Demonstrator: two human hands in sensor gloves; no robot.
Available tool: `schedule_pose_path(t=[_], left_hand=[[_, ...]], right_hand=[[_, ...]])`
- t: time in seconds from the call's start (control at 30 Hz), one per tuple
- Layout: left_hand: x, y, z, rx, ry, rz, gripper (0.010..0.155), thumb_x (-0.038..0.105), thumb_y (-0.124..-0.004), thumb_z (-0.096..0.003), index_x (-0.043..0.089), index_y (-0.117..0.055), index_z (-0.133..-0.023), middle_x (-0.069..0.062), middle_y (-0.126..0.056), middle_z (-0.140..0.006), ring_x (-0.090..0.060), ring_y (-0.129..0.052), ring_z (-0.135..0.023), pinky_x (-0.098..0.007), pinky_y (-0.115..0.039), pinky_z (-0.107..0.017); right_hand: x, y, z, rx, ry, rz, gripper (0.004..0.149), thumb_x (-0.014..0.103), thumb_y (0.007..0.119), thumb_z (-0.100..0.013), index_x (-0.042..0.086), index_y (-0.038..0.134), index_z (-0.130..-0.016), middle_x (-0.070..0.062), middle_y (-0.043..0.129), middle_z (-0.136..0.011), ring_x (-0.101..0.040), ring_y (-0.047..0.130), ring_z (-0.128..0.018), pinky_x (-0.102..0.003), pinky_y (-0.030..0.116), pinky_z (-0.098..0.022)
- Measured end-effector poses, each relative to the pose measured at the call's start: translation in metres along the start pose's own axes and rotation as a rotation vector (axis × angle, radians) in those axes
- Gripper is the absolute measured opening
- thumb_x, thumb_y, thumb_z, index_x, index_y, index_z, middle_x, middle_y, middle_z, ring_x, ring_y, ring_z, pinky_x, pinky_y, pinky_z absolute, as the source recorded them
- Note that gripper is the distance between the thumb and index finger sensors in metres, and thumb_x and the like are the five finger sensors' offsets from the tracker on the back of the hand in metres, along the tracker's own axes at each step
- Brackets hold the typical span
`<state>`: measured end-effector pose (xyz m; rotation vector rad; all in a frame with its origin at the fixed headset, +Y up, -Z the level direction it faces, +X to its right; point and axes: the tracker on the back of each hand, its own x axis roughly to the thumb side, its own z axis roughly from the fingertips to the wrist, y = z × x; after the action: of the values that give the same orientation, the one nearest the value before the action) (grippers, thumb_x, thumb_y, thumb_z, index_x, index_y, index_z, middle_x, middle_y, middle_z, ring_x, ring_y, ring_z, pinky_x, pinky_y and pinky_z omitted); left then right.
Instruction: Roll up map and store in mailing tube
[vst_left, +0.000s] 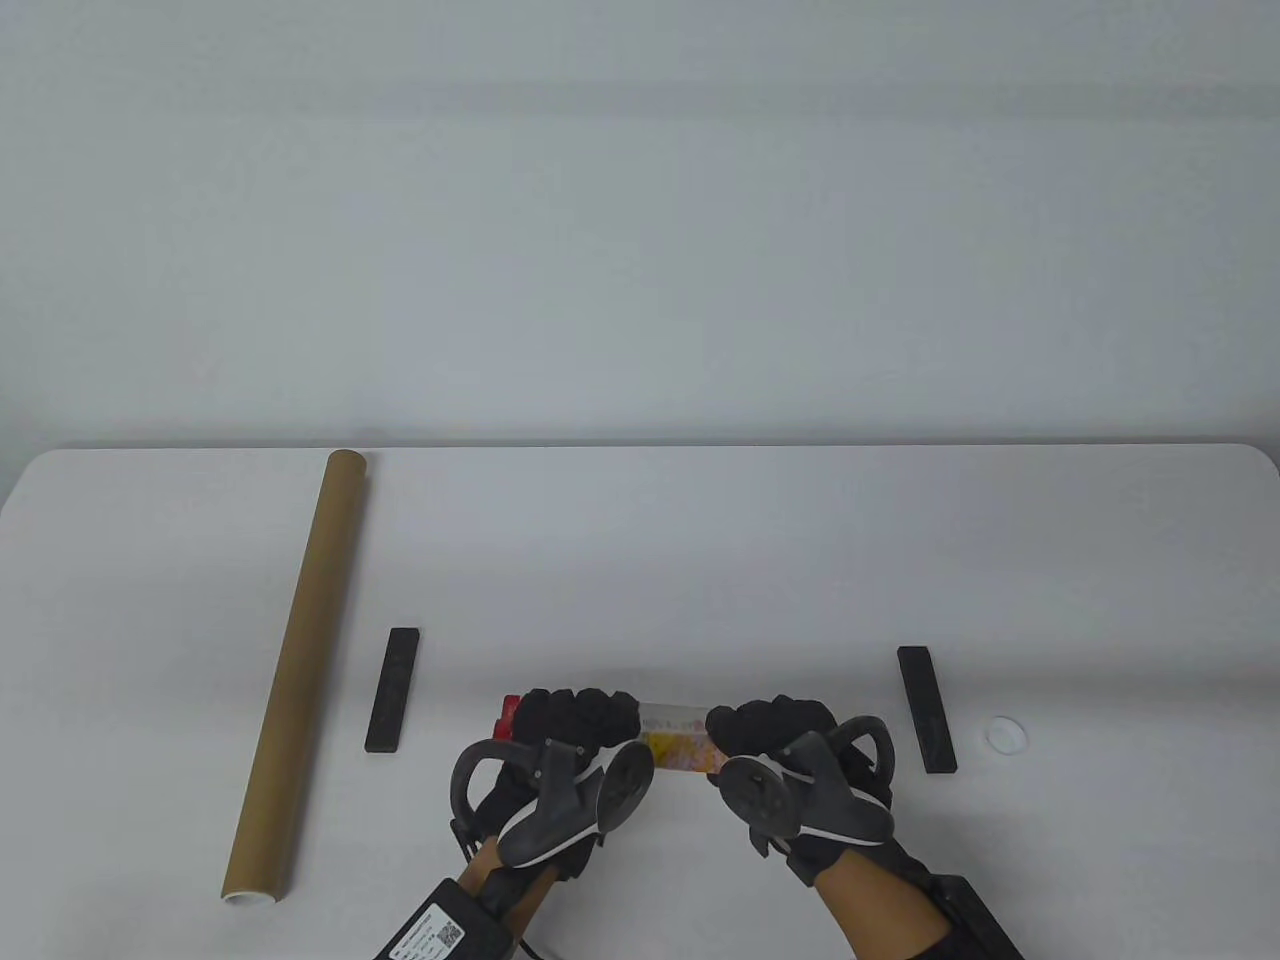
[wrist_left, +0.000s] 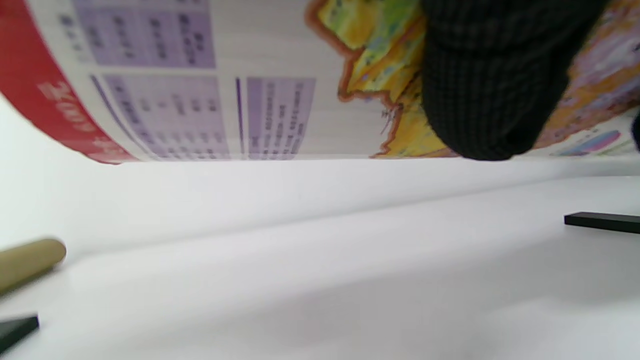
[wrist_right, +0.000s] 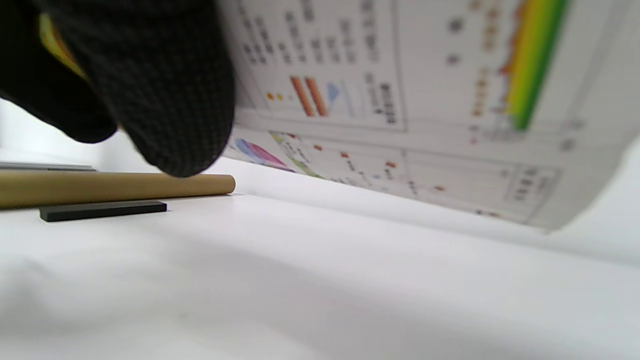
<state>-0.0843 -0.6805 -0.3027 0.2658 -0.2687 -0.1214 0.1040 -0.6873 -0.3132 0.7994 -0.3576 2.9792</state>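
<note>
Rolled map (vst_left: 678, 745) spans between left hand (vst_left: 575, 722) and right hand (vst_left: 775, 728).

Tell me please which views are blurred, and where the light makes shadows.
Table view: sharp, soft even light, faint shadows beside the mailing tube. Left wrist view: the map print is blurred, the glove fingers dark. Right wrist view: the near table is out of focus.

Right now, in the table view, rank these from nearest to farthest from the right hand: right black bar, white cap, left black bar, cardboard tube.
From the right hand:
1. Right black bar, just to its right.
2. White cap, beyond that bar.
3. Left black bar, past the left hand.
4. Cardboard tube, far left.
</note>
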Motion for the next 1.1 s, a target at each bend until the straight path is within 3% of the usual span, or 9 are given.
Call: schedule_pose_path(t=[0.27,0.43,0.6,0.9,1.1], left_hand=[[-0.001,0.001,-0.001,-0.027,0.004,0.019,0.049,0.063,-0.096,-0.0305,0.044,-0.089,-0.075,0.011,-0.097,-0.061,-0.014,-0.101,-0.054,-0.038,-0.078,-0.065],[-0.006,-0.003,-0.007,-0.166,0.026,0.116,0.049,0.064,-0.096,-0.0307,0.043,-0.089,-0.075,0.011,-0.097,-0.06,-0.013,-0.102,-0.053,-0.037,-0.079,-0.064],[-0.011,-0.009,-0.01,-0.264,0.025,0.203,0.049,0.063,-0.096,-0.0314,0.042,-0.089,-0.075,0.01,-0.097,-0.06,-0.014,-0.101,-0.053,-0.038,-0.078,-0.064],[0.001,0.0,0.0,-0.005,-0.013,0.007,0.058,0.065,-0.094,-0.0308,0.043,-0.084,-0.083,0.01,-0.094,-0.073,-0.015,-0.101,-0.065,-0.039,-0.076,-0.068],[0.0,0.001,-0.001,-0.005,-0.014,0.001,0.05,0.064,-0.096,-0.0297,0.043,-0.088,-0.075,0.011,-0.097,-0.063,-0.013,-0.102,-0.056,-0.037,-0.078,-0.065]], right_hand=[[0.0,0.0,0.001,-0.021,-0.012,0.007,0.057,0.043,0.098,-0.041,0.011,0.088,-0.087,-0.004,0.094,-0.063,-0.027,0.1,-0.048,-0.054,0.079,-0.05],[0.004,-0.003,0.004,-0.065,-0.029,0.076,0.062,0.044,0.098,-0.041,0.011,0.085,-0.092,-0.006,0.092,-0.07,-0.031,0.098,-0.056,-0.057,0.075,-0.055],[0.008,-0.004,0.002,-0.042,-0.047,0.127,0.059,0.043,0.099,-0.04,0.012,0.087,-0.089,-0.004,0.094,-0.065,-0.028,0.099,-0.05,-0.055,0.078,-0.053],[0.0,-0.004,0.0,0.004,-0.011,0.01,0.054,0.041,0.099,-0.041,0.01,0.089,-0.085,-0.004,0.094,-0.06,-0.027,0.099,-0.044,-0.055,0.08,-0.048],[-0.001,-0.001,0.001,-0.009,-0.017,-0.016,0.056,0.042,0.099,-0.041,0.011,0.088,-0.086,-0.004,0.094,-0.062,-0.027,0.099,-0.046,-0.054,0.08,-0.05]])
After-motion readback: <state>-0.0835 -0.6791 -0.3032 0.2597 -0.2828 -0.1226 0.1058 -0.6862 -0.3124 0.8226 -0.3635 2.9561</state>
